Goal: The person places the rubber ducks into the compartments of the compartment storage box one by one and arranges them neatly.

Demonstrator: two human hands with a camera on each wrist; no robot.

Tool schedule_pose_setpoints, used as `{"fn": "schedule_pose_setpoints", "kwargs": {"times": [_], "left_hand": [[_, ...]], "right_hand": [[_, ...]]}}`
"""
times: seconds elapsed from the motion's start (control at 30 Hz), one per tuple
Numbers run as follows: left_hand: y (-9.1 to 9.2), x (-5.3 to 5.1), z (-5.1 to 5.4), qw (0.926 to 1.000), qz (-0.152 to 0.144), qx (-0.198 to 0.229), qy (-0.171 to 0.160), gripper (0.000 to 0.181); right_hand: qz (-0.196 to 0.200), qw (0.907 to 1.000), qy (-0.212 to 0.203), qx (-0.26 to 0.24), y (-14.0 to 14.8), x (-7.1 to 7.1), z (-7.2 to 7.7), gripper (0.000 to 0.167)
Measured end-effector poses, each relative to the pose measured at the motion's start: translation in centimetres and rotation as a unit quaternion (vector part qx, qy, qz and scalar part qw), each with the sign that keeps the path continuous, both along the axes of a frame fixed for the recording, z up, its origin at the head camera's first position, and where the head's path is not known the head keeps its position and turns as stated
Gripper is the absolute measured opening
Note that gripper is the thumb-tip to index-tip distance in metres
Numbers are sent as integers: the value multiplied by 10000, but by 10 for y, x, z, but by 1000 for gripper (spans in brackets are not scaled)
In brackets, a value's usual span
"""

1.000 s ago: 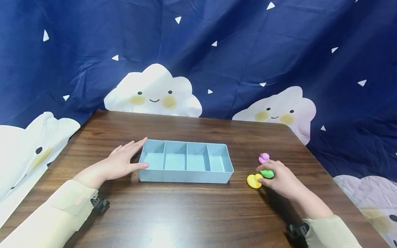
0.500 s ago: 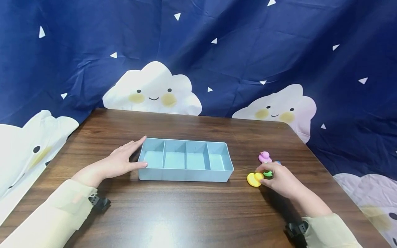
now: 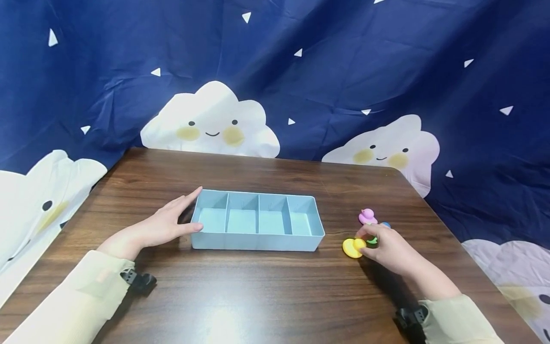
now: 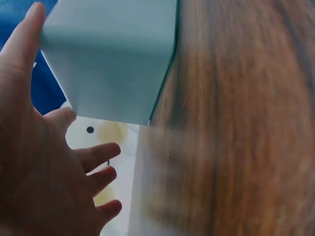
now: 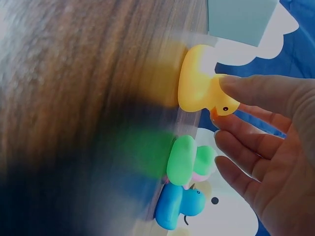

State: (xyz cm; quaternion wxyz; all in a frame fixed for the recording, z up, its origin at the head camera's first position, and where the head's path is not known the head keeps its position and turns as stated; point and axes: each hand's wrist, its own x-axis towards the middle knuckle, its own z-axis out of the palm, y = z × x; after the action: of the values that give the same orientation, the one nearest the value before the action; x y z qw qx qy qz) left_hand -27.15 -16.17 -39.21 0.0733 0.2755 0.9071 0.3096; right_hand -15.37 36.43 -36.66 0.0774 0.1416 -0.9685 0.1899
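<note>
Right hand [image 3: 388,246]: the head of the yellow duck [image 3: 350,249] is pinched between thumb and forefinger; the other fingers are held loosely below, as shown by the wrist view.
Yellow duck: placed on the table [image 3: 258,296], to the right of the box [image 3: 258,242] and well apart from it.
Left hand [image 3: 163,223]: spread, with thumb and forefinger parted at the box's left end and the thumb laid at its near edge.
Box: pale blue, long, split by three dividers into four compartments in a row.
Green duck [image 5: 181,160]: partly covered by the right hand in the head view.
Blue duck [image 5: 170,206]: set just beside the green one.
Purple duck [image 3: 367,217]: seen farther back, near the green one.
Backdrop [image 3: 343,28]: navy cloth, printed with smiling clouds and white triangles.
</note>
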Motion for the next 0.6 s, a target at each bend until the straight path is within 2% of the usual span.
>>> {"fn": "schedule_pose_setpoints", "kwargs": {"times": [0.37,0.6], "left_hand": [[-1,-2,-1,10000,-33,85,30,92],[-1,0,-1,9997,-107,193,74,91]], "right_hand": [[-8,10000,-42,70,-1,-1,0,25],[50,9998,-164,52,-1,-1,0,32]]}}
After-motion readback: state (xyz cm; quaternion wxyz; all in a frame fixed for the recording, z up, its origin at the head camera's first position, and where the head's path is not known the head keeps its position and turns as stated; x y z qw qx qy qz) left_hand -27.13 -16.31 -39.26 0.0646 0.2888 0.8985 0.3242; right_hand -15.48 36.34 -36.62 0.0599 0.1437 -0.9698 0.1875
